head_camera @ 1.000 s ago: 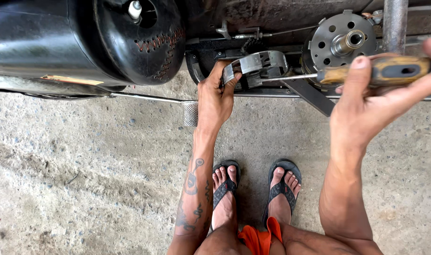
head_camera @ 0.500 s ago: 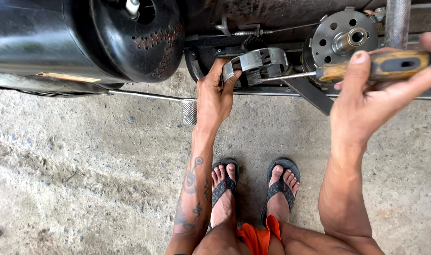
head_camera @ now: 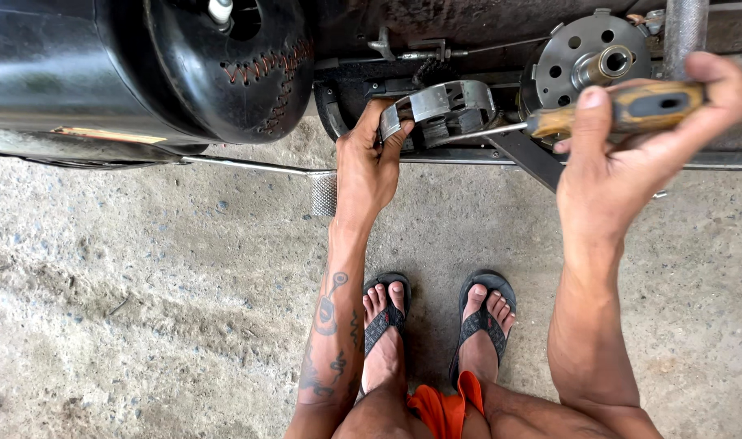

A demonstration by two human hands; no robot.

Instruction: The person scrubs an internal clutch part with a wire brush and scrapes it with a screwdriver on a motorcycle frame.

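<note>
Barely shifted since earlier, left hand (head_camera: 369,167) grips the clutch (head_camera: 440,112) beside the hub (head_camera: 594,61), steadying it, while right hand (head_camera: 623,162) clasps the screwdriver (head_camera: 598,114) prying into it.

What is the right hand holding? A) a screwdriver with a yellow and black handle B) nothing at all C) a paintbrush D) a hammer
A: the right hand grips a screwdriver by its yellow and black handle, and the thin metal shaft points at the curved metal part that the left hand steadies.
</note>
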